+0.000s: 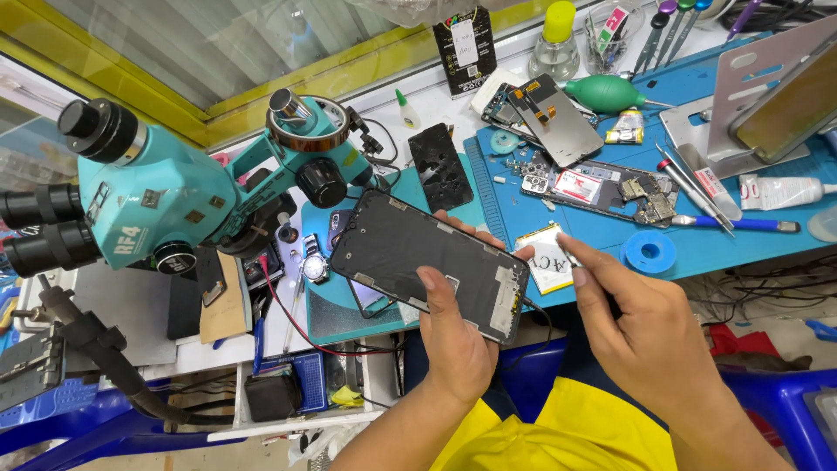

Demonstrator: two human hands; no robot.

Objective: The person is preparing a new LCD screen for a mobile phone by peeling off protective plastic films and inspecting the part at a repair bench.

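My left hand (458, 336) grips a black phone screen panel (418, 257), back side up, tilted above the bench's front edge; thumb on its near edge, fingertips showing behind the far edge. My right hand (641, 327) hovers to the panel's right, its fingers pinched together near a small white-and-yellow part (549, 257) lying on the blue mat (750, 249). Whether the pinched fingers hold anything is hidden. An opened phone body (610, 192) with bare circuit boards lies farther back on the mat.
A teal microscope (183, 192) stands at left. Another screen panel (562, 122), a cracked black screen (440, 166), tweezers (697, 187), a roll of blue tape (650, 252), a green air blower (606, 92), a glue tube (780, 192) and a metal stand (767, 96) crowd the bench.
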